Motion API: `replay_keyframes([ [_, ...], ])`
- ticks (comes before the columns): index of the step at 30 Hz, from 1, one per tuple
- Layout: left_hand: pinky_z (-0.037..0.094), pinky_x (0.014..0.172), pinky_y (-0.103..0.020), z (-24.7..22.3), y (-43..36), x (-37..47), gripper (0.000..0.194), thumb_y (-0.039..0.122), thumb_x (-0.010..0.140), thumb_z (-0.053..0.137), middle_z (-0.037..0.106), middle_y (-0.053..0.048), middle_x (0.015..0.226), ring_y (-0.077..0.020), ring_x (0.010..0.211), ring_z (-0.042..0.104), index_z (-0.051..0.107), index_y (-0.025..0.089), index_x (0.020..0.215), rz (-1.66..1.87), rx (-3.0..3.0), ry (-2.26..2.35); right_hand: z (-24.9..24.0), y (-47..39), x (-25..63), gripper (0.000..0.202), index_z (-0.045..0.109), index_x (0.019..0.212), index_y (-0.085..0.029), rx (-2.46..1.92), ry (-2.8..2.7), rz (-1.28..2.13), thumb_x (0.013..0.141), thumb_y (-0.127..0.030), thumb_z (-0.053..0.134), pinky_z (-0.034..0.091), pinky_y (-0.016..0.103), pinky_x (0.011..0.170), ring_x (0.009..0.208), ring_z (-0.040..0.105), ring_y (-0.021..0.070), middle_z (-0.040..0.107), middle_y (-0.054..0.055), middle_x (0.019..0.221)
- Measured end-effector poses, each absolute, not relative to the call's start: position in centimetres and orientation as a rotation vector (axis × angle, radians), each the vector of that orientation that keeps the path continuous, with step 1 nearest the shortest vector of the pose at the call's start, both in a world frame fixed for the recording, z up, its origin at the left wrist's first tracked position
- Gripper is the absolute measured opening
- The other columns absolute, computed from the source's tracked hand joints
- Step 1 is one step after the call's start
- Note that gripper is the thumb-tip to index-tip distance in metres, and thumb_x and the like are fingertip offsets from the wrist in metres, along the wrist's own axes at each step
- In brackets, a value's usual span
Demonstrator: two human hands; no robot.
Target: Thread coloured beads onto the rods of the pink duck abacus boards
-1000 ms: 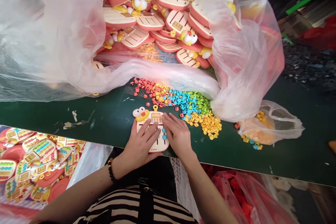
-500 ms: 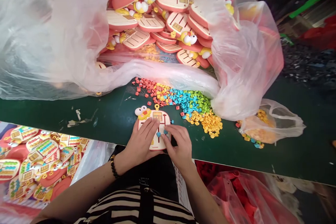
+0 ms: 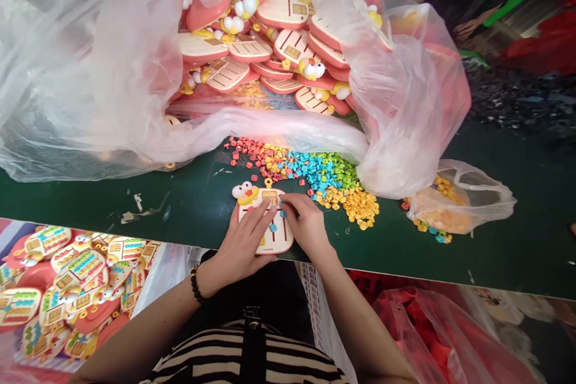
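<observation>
A cream and red toy board (image 3: 279,234) with a duck head (image 3: 246,193) at its upper left lies at the front edge of the green table. My left hand (image 3: 245,231) rests over its left part, fingers across the face and thumb at the lower edge, gripping it. On the board's right side my right hand (image 3: 306,219) is closed, thumb and index finger pinched near the top of the right slot; whatever they hold is too small to name. Blue beads (image 3: 273,228) sit in the slots. Small red, blue, green and yellow pieces (image 3: 321,169) are heaped just beyond.
A large plastic bag (image 3: 135,72) full of toy boards stands behind the pieces. Finished-looking boards with beads (image 3: 81,270) fill a container at lower left. A small bag (image 3: 468,198) lies right. Another person's hand (image 3: 468,29) shows at upper right.
My right hand has moved up along the board's right side, its fingertips now near the top of the slot. My left hand remains on the board. The view has shifted slightly.
</observation>
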State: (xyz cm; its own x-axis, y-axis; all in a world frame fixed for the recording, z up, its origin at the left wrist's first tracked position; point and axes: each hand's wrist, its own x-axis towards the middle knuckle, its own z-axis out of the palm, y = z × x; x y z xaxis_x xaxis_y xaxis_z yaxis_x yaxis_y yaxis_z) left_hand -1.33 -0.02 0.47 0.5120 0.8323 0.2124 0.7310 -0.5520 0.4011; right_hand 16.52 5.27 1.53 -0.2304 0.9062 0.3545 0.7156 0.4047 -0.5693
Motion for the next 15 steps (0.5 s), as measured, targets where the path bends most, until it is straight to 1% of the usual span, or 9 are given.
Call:
replay_keyframes([
  [2,0.019,0.112,-0.056,0.6,0.0,-1.3,0.080,0.043,0.078,0.067,0.044,-0.017,0.145,-0.0311,0.132,0.038,0.032,0.015,0.144,0.538,2.486,1.314,1.8,4.4,17.0,0.017,0.066,0.096,-0.023,-1.370,-1.996,0.439,0.091,-0.022,0.050,0.056,0.033,0.078,0.088,0.066,0.0196,0.071,0.006,0.093],
  [5,0.018,0.112,-0.057,0.6,0.1,-1.3,0.068,0.043,0.078,0.067,0.051,-0.012,0.139,-0.0297,0.128,0.041,0.042,0.022,0.138,0.551,2.474,1.276,1.9,3.6,17.4,0.016,0.066,0.098,-0.023,-1.369,-1.978,0.513,0.090,-0.022,0.052,0.056,0.031,0.076,0.086,0.067,0.0185,0.071,0.005,0.094],
  [8,0.021,0.111,-0.056,0.1,0.0,-1.4,0.065,0.042,0.077,0.069,0.055,-0.013,0.131,-0.0290,0.122,0.046,0.045,0.020,0.134,0.607,2.462,1.272,1.9,3.7,17.0,0.017,0.066,0.100,-0.023,-1.375,-1.973,0.554,0.089,-0.020,0.052,0.056,0.030,0.077,0.085,0.067,0.0175,0.071,0.005,0.094],
  [11,0.025,0.111,-0.056,-0.5,-0.2,-1.5,0.071,0.042,0.076,0.070,0.052,-0.016,0.128,-0.0301,0.122,0.047,0.040,0.016,0.135,0.687,2.446,1.320,2.0,4.4,16.2,0.019,0.067,0.099,-0.022,-1.317,-2.017,0.566,0.089,-0.017,0.052,0.055,0.031,0.080,0.088,0.066,0.0175,0.072,0.005,0.094],
  [13,0.026,0.111,-0.055,-0.8,-0.3,-1.5,0.079,0.043,0.076,0.071,0.047,-0.019,0.131,-0.0315,0.127,0.043,0.033,0.015,0.139,0.759,2.436,1.338,2.2,4.8,15.8,0.021,0.067,0.098,-0.022,-1.222,-2.077,0.605,0.088,-0.014,0.050,0.054,0.031,0.082,0.091,0.065,0.0175,0.072,0.005,0.094],
  [15,0.029,0.110,-0.053,-0.9,-0.3,-1.5,0.088,0.044,0.074,0.072,0.043,-0.022,0.135,-0.0328,0.131,0.040,0.025,0.013,0.142,0.825,2.422,1.345,2.6,4.9,16.1,0.023,0.066,0.101,-0.022,-1.162,-2.094,0.683,0.087,-0.013,0.051,0.055,0.031,0.081,0.092,0.064,0.0171,0.071,0.004,0.094],
])
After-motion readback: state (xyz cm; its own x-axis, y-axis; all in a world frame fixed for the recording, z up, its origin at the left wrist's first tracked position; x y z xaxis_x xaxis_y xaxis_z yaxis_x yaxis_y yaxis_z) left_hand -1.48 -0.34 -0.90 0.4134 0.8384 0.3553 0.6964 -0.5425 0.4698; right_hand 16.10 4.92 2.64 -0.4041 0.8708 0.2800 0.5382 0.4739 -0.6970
